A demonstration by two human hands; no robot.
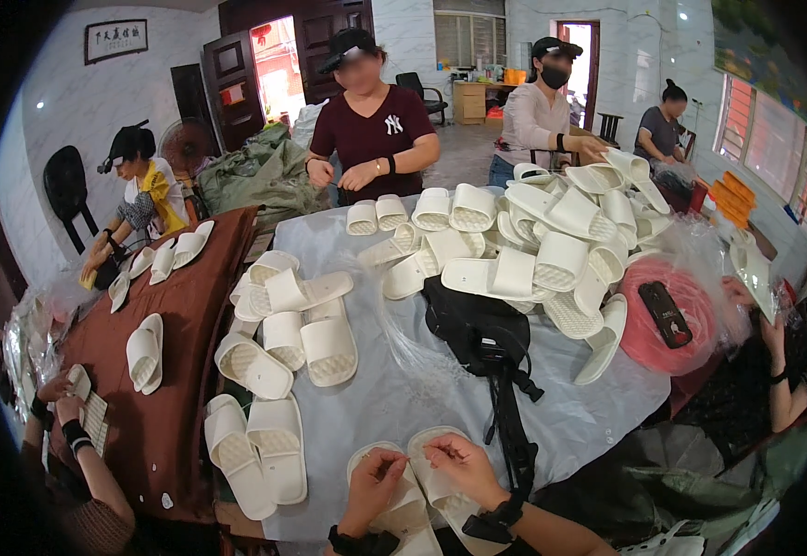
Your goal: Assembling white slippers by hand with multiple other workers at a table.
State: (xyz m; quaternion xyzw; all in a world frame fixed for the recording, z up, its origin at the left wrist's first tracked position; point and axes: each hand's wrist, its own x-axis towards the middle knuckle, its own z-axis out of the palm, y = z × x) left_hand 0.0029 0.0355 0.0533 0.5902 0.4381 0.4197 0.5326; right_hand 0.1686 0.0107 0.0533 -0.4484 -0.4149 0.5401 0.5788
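A pair of cream-white slide slippers lies side by side at the near edge of the table: the left slipper (409, 519) and the right slipper (448, 500). My left hand (376, 484) is over the left slipper, its fingers curled and thumb and forefinger pinched together. Above the right slipper, my right hand (465, 467) is likewise closed in a pinch, its fingertips close to those of my left. Anything between the fingertips is too small to make out. Dark bands circle both my wrists.
Stacked slippers (278, 445) stand left of my hands, and a big slipper heap (561, 232) lies at the back right. A black bag (478, 324) with straps trails toward my right hand. Beside a pink roll (640, 343) sits a co-worker; others work around the tables.
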